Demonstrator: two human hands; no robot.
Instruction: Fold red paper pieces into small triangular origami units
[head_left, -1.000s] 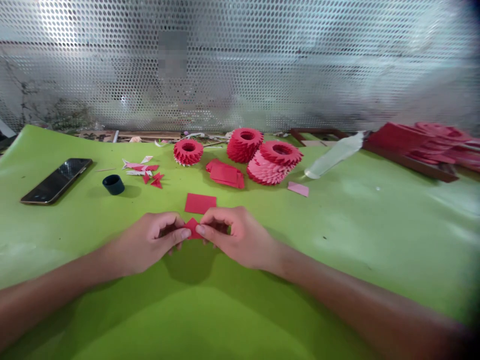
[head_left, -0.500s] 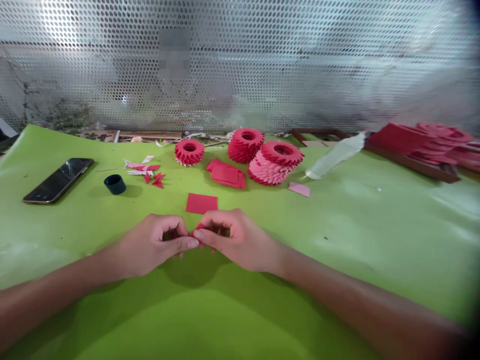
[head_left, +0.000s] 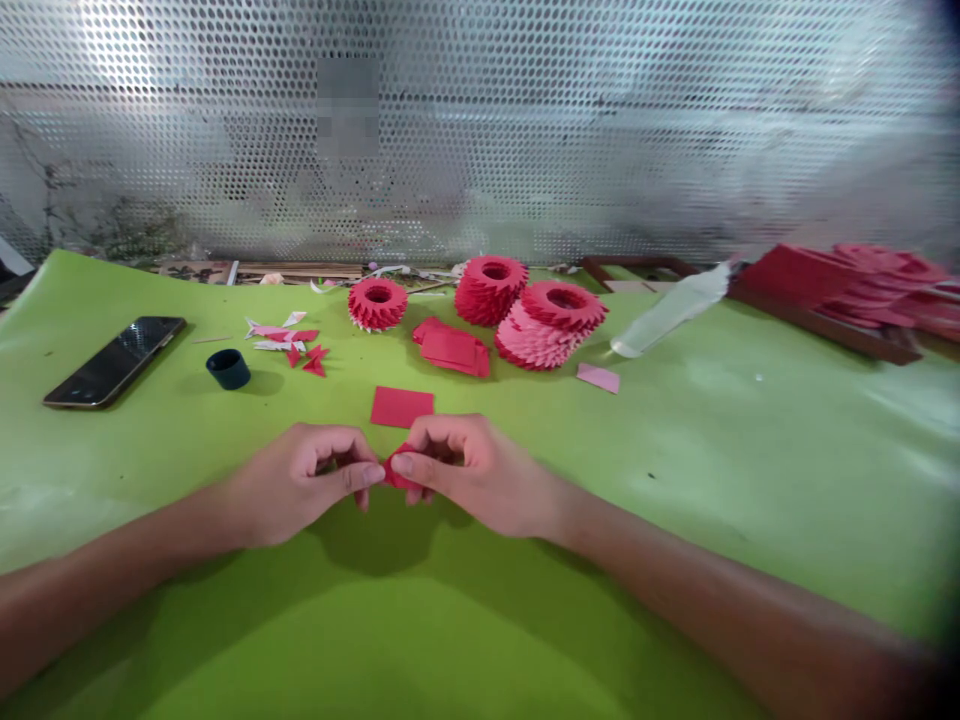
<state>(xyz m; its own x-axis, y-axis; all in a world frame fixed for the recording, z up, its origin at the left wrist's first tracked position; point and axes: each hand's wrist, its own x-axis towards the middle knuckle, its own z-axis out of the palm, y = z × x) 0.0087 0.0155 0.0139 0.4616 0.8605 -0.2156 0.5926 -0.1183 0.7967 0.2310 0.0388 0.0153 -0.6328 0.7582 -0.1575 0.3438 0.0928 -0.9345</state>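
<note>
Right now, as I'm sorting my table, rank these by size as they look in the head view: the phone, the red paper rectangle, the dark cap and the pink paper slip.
1. Phone
2. Red paper rectangle
3. Dark cap and pink paper slip: these look about alike, so I won't rank them.

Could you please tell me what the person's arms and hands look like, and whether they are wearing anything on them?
Both the left hand and the right hand are bare, with no gloves, and no rings show on the fingers. The left forearm and right forearm are bare too, with no sleeves, watch or bands in view.
</note>
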